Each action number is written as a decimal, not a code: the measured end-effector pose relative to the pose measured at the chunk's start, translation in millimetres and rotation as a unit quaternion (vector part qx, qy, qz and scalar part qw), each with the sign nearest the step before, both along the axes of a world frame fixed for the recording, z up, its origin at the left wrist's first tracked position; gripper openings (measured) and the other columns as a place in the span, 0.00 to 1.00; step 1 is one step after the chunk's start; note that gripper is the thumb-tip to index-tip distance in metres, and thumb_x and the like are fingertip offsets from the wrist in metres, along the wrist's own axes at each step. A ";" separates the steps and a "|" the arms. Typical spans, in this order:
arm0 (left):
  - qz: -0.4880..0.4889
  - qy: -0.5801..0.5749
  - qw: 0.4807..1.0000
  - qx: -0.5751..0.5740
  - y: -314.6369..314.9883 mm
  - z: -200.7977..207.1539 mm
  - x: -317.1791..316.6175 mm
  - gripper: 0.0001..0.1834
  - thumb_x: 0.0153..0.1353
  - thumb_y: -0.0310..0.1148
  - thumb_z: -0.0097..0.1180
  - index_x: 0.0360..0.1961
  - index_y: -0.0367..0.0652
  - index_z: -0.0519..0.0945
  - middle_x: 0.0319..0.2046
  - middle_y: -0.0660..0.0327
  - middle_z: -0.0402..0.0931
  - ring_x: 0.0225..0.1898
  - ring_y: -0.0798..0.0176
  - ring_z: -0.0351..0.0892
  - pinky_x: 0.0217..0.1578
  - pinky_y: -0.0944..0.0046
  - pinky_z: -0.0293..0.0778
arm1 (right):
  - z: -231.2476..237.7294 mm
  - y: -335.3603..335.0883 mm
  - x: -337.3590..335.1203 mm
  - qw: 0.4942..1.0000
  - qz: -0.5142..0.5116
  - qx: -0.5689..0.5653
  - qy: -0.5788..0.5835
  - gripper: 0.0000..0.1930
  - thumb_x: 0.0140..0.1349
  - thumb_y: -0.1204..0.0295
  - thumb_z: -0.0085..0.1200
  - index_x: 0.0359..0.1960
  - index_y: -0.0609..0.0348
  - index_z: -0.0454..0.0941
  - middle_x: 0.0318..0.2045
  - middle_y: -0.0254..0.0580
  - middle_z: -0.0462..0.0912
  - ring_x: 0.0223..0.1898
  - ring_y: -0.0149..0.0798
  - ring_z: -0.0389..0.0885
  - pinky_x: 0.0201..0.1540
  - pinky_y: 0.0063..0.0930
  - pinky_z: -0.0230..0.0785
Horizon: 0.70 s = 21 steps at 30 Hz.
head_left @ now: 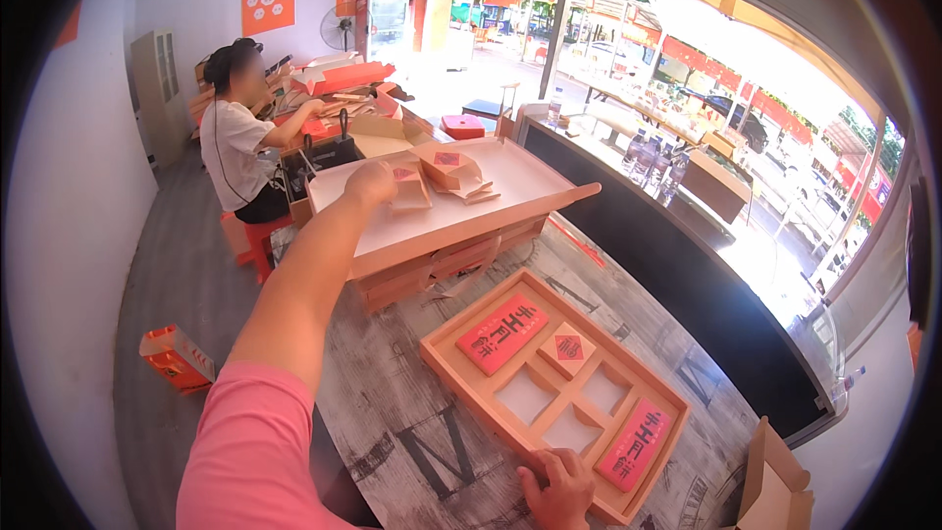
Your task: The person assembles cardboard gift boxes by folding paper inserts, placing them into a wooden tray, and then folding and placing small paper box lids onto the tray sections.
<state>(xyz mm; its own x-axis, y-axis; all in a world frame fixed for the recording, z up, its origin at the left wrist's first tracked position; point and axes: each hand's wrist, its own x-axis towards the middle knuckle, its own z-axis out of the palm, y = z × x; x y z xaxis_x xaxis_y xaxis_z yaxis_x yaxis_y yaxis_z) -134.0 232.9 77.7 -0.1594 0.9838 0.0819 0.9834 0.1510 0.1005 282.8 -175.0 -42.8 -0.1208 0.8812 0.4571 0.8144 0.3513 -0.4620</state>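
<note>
I see my left hand [371, 183] stretched far out toward eleven o'clock, fingers curled closed around a small folded tan box [407, 185] with a red label, which sits on the big shallow tray [530, 188] stacked on the worktable; the pink-sleeved arm runs nearly straight; my right hand [557, 491] sits at six o'clock, fingers bent and pressing down on the near rim of the wooden compartment tray [491, 402], which holds red boxes [502, 333]; more folded boxes [453, 169] lie just beside the left hand.
</note>
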 end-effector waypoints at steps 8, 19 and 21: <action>-0.045 -0.082 0.967 0.238 -21.3 64.0 -11.1 0.17 0.66 0.35 0.50 0.51 0.40 0.83 0.45 0.42 0.84 0.49 0.43 0.85 0.50 0.49 0.79 | -16.8 2.8 4.4 1.000 0.012 0.021 -0.005 0.14 0.53 0.65 0.70 0.40 0.52 0.84 0.37 0.37 0.84 0.41 0.46 0.84 0.42 0.40 0.76; -0.284 -0.434 0.814 0.262 -190.5 -5.4 153.4 0.16 0.77 0.34 0.49 0.62 0.47 0.76 0.29 0.65 0.75 0.27 0.74 0.68 0.29 0.69 0.68 | -14.9 3.1 8.4 0.999 0.027 0.033 -0.008 0.16 0.52 0.63 0.72 0.41 0.51 0.84 0.43 0.36 0.85 0.45 0.44 0.85 0.45 0.38 0.78; -0.278 -0.476 0.804 0.222 -231.5 -51.2 187.1 0.15 0.77 0.33 0.50 0.61 0.45 0.78 0.31 0.66 0.76 0.30 0.75 0.70 0.32 0.69 0.70 | -16.7 4.7 6.9 0.998 0.029 0.055 -0.002 0.15 0.53 0.64 0.72 0.41 0.51 0.84 0.45 0.37 0.85 0.46 0.45 0.85 0.46 0.38 0.78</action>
<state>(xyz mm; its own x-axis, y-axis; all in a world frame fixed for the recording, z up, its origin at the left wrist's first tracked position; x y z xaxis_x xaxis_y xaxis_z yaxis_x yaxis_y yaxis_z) 53.1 1.4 26.5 0.0966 0.8319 0.5464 0.3316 -0.5445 0.7704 289.7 -170.4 -59.5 -0.1713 0.8169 0.5508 0.7931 0.4460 -0.4147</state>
